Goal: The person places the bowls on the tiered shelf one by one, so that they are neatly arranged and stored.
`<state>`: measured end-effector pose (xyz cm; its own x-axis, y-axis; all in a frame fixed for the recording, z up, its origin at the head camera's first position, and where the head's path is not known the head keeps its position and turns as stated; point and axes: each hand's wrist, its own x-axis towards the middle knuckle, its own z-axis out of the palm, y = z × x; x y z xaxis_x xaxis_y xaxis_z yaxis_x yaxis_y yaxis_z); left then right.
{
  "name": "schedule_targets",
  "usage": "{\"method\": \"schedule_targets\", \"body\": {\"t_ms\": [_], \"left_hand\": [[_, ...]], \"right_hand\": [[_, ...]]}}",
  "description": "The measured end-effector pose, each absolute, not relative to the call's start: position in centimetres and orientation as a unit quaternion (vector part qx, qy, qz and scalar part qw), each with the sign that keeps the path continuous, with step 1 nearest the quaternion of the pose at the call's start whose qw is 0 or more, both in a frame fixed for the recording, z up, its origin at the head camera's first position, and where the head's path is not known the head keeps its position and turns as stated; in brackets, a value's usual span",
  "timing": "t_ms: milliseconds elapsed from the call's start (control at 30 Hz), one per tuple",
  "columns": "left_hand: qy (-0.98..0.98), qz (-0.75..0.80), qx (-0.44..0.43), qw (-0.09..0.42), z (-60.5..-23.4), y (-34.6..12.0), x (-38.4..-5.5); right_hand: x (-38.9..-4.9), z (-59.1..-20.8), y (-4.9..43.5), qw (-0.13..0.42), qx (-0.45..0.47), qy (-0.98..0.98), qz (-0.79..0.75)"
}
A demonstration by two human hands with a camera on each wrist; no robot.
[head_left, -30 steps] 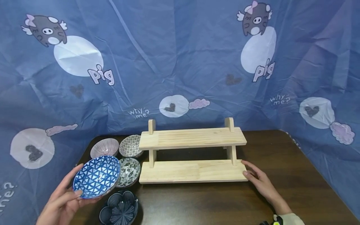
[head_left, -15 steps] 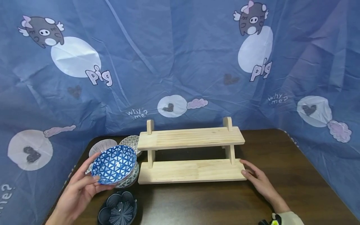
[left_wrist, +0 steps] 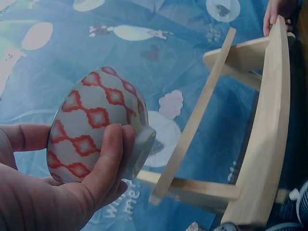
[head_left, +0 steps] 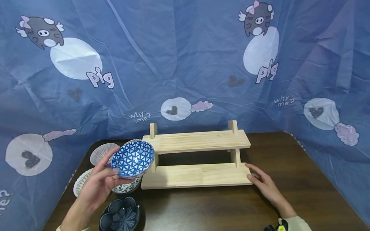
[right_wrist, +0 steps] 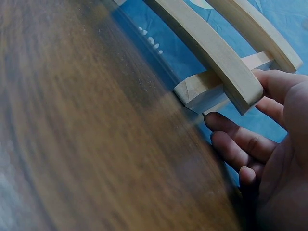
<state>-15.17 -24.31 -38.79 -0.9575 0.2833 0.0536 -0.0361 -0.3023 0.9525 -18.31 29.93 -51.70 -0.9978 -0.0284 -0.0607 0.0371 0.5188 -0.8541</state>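
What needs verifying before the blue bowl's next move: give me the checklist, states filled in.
1. Blue bowl secure: ok; the left hand grips its rim and outer side.
2. Wooden shelf steadied: ok; the right hand holds the lower board's right end.
3. Bowl apart from shelf: ok; blue cloth shows between them in the left wrist view.
4. Bowl over the shelf's middle: not ok; it is by the left end.
5. Clear of floral bowl: cannot tell; they overlap in the head view.
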Motion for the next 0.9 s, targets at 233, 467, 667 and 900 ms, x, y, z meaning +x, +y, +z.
{"method": "schedule_targets", "body": {"t_ms": [233,467,667,900], "left_hand": [[0.569,0.810,0.110,0.090,-37.9,-22.4,-16.1],[0.560,0.817,0.108,0.086,-36.8,-20.8,-16.6],[0.561,0.817,0.102,0.084,-35.8,-19.3,-17.1],[0.565,0.815,0.091,0.096,-35.0,-17.7,-17.6]], "right_hand": [[-18.2,-51.8,30.1,0.031,-0.005,0.868,-0.496],[-18.2,-51.8,30.1,0.024,-0.017,0.861,-0.507],[-18.1,-51.9,30.1,0.022,-0.017,0.861,-0.508],[-18.1,-51.9,30.1,0.020,-0.022,0.858,-0.514]]}}
